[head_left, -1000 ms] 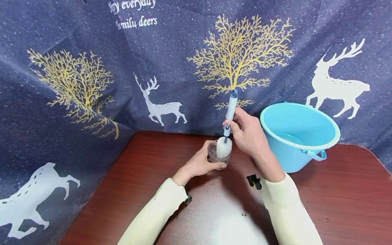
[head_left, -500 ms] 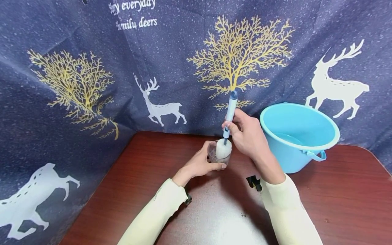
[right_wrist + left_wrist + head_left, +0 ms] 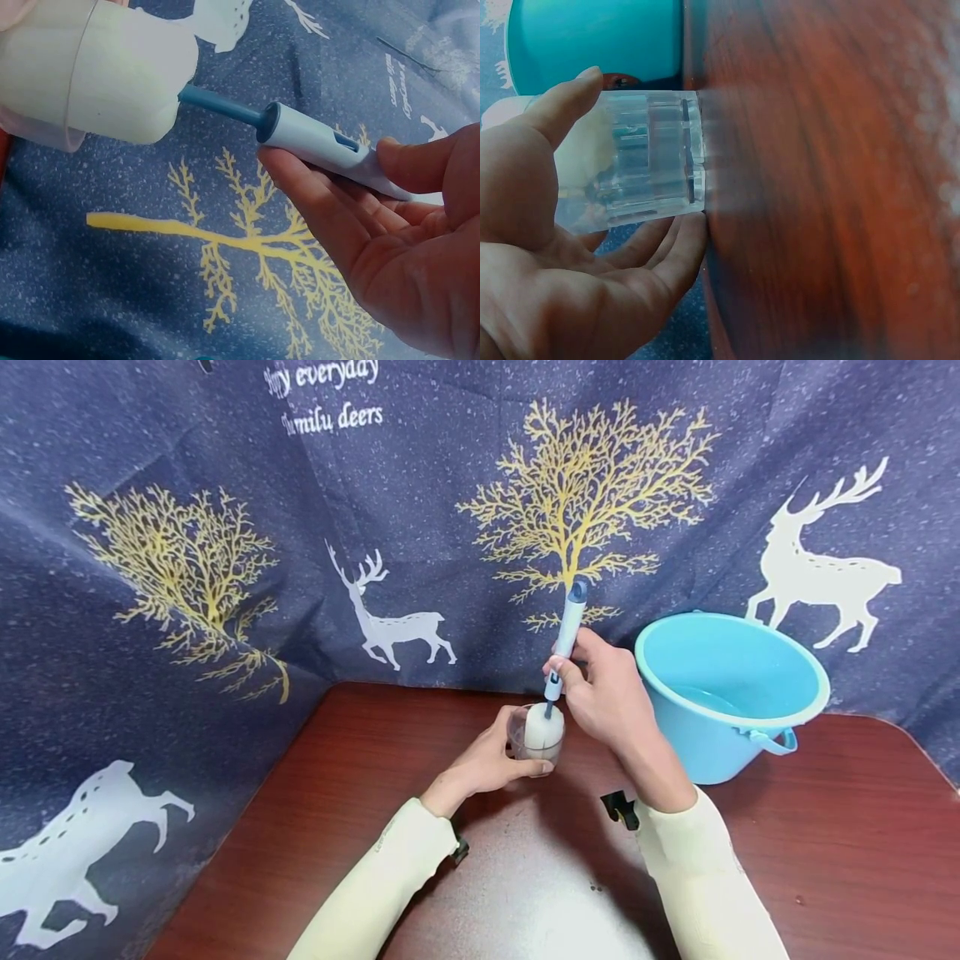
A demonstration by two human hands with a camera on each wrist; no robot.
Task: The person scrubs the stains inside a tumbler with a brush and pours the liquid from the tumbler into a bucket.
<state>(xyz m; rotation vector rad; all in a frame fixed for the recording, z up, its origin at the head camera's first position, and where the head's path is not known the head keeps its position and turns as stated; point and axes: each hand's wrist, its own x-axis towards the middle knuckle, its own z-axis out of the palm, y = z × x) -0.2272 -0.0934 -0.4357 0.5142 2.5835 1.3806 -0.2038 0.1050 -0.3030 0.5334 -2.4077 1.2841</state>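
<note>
A clear cup (image 3: 537, 755) stands upright on the table, its base at the wood in the left wrist view (image 3: 649, 161). My left hand (image 3: 491, 755) grips it from the left, thumb on the near side and fingers round the far side. Inside the cup sits the white sponge head (image 3: 543, 727) of a cup brush, its top rising above the rim. My right hand (image 3: 611, 693) pinches the brush's pale blue handle (image 3: 568, 628) between thumb and fingers, close above the sponge. In the right wrist view the dark blue stem (image 3: 225, 105) joins handle (image 3: 311, 139) and sponge (image 3: 139, 71).
A light blue bucket (image 3: 701, 739) with water in it stands to the right of my right hand, its carrying handle (image 3: 776, 742) hanging at the front. Behind the brown table (image 3: 360, 752) hangs a dark blue cloth (image 3: 420, 485) with deer and trees. Small drops lie on the tabletop.
The sponge head has sunk slightly lower and to the left in the cup, and the handle tilts a little more to the right. My left hand keeps its grip on the cup.
</note>
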